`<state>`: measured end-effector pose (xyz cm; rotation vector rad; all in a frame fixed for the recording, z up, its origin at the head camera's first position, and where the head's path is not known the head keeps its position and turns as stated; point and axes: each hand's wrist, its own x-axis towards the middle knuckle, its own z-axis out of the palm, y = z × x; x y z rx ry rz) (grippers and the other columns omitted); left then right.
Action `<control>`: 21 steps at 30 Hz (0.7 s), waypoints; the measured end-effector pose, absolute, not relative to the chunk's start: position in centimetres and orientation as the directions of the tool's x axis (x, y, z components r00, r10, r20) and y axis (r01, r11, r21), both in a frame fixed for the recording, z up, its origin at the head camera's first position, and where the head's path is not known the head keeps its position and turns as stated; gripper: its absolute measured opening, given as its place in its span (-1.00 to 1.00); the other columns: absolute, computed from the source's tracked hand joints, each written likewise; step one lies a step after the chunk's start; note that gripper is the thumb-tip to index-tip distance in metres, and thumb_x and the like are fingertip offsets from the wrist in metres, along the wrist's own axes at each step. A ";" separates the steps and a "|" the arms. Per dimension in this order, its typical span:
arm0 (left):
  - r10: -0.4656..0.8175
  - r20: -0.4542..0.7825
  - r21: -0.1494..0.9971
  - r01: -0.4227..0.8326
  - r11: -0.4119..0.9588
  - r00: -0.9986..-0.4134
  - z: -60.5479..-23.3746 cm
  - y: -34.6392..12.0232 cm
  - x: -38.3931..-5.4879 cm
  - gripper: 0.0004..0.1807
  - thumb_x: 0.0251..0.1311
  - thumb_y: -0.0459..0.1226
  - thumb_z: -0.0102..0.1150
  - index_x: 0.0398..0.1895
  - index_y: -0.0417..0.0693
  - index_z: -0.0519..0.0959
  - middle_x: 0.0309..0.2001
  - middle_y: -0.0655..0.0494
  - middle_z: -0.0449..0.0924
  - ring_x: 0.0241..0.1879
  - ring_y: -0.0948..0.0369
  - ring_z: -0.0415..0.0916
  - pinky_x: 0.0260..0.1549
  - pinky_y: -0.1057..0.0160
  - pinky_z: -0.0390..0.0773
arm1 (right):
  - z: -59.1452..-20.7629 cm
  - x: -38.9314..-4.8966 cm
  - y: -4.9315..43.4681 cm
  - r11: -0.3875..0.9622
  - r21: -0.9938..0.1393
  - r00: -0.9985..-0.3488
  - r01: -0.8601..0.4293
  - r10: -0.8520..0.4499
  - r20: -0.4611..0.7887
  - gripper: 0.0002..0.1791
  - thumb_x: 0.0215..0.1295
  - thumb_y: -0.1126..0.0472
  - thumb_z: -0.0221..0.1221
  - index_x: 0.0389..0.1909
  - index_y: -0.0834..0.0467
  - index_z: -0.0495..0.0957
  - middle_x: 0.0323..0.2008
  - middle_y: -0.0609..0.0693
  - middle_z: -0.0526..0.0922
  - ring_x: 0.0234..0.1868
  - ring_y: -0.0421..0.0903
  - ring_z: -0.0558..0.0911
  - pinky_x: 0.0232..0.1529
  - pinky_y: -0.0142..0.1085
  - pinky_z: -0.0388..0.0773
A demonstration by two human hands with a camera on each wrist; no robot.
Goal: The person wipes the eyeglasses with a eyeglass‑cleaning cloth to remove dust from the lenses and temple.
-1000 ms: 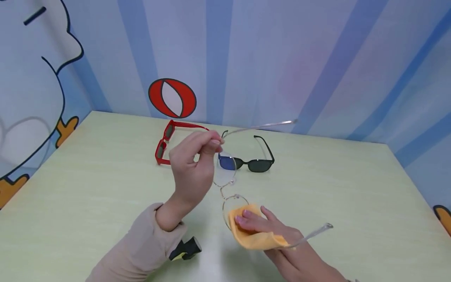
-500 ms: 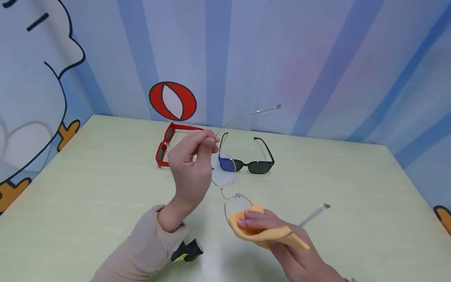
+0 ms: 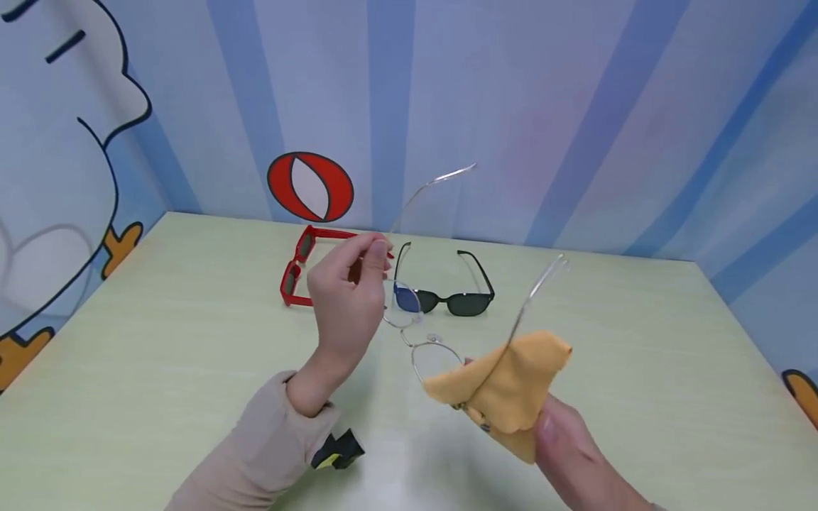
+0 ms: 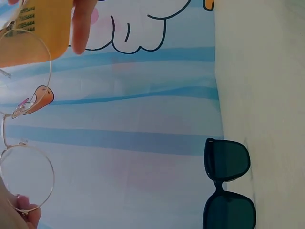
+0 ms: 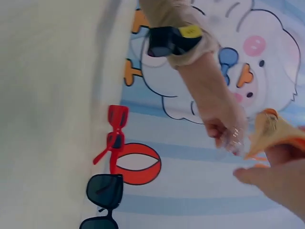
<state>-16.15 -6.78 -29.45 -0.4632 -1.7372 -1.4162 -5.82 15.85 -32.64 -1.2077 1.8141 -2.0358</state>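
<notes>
My left hand (image 3: 348,301) pinches a pair of thin wire-rimmed eyeglasses (image 3: 437,360) near one hinge, holding them above the table with both temples unfolded. The other lens hangs lower, toward my right hand (image 3: 571,438). That hand grips a yellow-orange cleaning cloth (image 3: 520,390), thumb on its near side and most fingers hidden behind. The cloth overlaps the lower lens's edge, and one temple passes in front of it. In the left wrist view, the round lenses (image 4: 28,176) and the printed cloth (image 4: 45,33) appear. The right wrist view shows the cloth (image 5: 271,131) beside the left hand (image 5: 224,119).
Black sunglasses (image 3: 469,304) lie unfolded on the pale table (image 3: 639,369), behind the held eyeglasses. Red sunglasses (image 3: 290,284) lie to their left, partly hidden by my left hand. A blue striped wall (image 3: 486,106) with cartoon prints stands at the back.
My right hand has turned and shifted rightward, so the cloth now faces the head camera and covers its fingers. The temple ends have swung upward. My left hand keeps its pinch.
</notes>
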 end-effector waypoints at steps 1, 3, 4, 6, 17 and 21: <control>-0.201 0.762 0.646 0.702 0.302 -0.615 -29.5 -6.9 -16.2 -0.86 0.21 -0.41 0.14 -0.25 -0.33 0.62 -0.52 -0.04 0.55 -0.56 0.23 0.40 -0.55 0.41 0.43 | -32.6 -6.2 16.2 -0.307 -0.893 -0.628 -0.329 -0.635 0.449 -0.49 0.47 0.33 -0.58 0.30 0.29 0.18 0.16 0.02 0.42 0.14 -0.16 0.39 0.18 -0.35 0.27; -0.173 0.725 0.683 0.663 0.307 -0.667 -29.5 -7.0 -16.1 -0.85 0.22 -0.39 0.14 -0.22 -0.31 0.62 -0.52 -0.02 0.55 -0.56 0.25 0.40 -0.54 0.41 0.43 | -32.3 -6.7 16.7 -0.377 -0.901 -0.581 -0.213 -0.693 0.427 -0.41 0.36 0.43 -0.65 0.28 0.32 0.19 0.10 0.04 0.42 0.09 -0.15 0.39 0.16 -0.32 0.27; -0.158 0.707 0.699 0.646 0.307 -0.690 -29.5 -7.0 -16.1 -0.84 0.22 -0.39 0.13 -0.21 -0.31 0.62 -0.52 -0.01 0.55 -0.57 0.26 0.40 -0.54 0.41 0.44 | -32.1 -7.0 16.9 -0.390 -0.900 -0.570 -0.192 -0.702 0.426 -0.40 0.32 0.49 -0.63 0.26 0.32 0.22 0.06 0.03 0.43 0.05 -0.15 0.40 0.14 -0.32 0.29; -0.131 0.682 0.718 0.625 0.306 -0.720 -29.5 -7.1 -16.1 -0.84 0.23 -0.39 0.12 -0.20 -0.30 0.62 -0.53 0.00 0.55 -0.57 0.26 0.40 -0.53 0.41 0.45 | -31.6 -7.4 17.1 -0.389 -0.895 -0.552 -0.217 -0.707 0.442 -0.42 0.30 0.55 -0.55 0.22 0.31 0.27 0.02 0.00 0.46 -0.03 -0.14 0.43 0.06 -0.31 0.36; -0.085 0.782 0.594 0.698 0.400 -0.617 -30.0 -7.3 -16.4 -0.89 0.19 -0.42 0.16 -0.29 -0.30 0.62 -0.56 0.01 0.52 -0.57 0.26 0.39 -0.50 0.36 0.45 | -29.0 -8.4 15.1 -0.451 -0.876 -0.753 -0.170 -0.514 0.411 -0.63 0.45 0.41 -0.21 0.21 0.26 0.33 0.03 0.09 0.52 0.01 -0.01 0.57 0.08 -0.18 0.45; -0.077 0.852 0.490 0.737 0.465 -0.517 -30.4 -7.4 -16.6 -0.91 0.13 -0.47 0.20 -0.30 -0.31 0.64 -0.55 -0.02 0.55 -0.53 0.22 0.44 -0.46 0.33 0.50 | -28.5 -9.1 14.8 -0.561 -0.820 -0.784 -0.113 -0.457 0.421 -0.66 0.47 0.39 -0.29 0.13 0.25 0.35 -0.20 0.11 0.60 -0.13 0.00 0.62 0.02 -0.13 0.48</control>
